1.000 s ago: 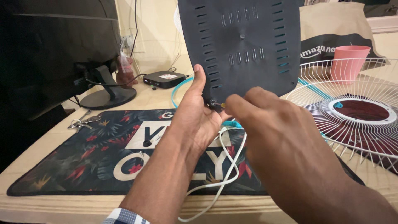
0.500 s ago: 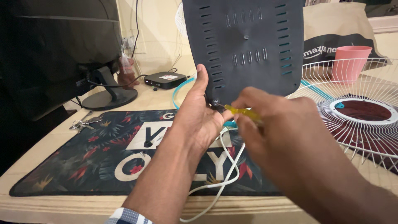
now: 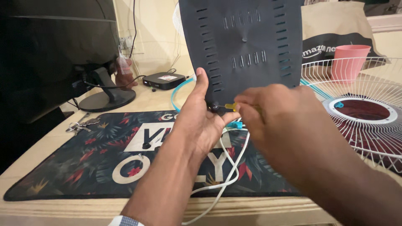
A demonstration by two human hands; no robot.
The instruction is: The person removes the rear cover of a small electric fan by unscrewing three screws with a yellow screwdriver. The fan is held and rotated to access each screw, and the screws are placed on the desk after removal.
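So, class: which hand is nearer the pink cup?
Right. The right hand holds a yellow screwdriver nearer the pink cup; the left hand grips the dark panel farther off.

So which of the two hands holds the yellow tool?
The right hand: it grips the yellow tool with its tip at the dark panel's lower edge. The left hand only steadies that panel.

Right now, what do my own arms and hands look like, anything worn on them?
Both arms are bare along the forearms. The left hand has no glove, ring or watch in view; at the bottom edge its arm ends in a checked cuff, blue and white. The right hand is also bare, with no sleeve visible on that arm.
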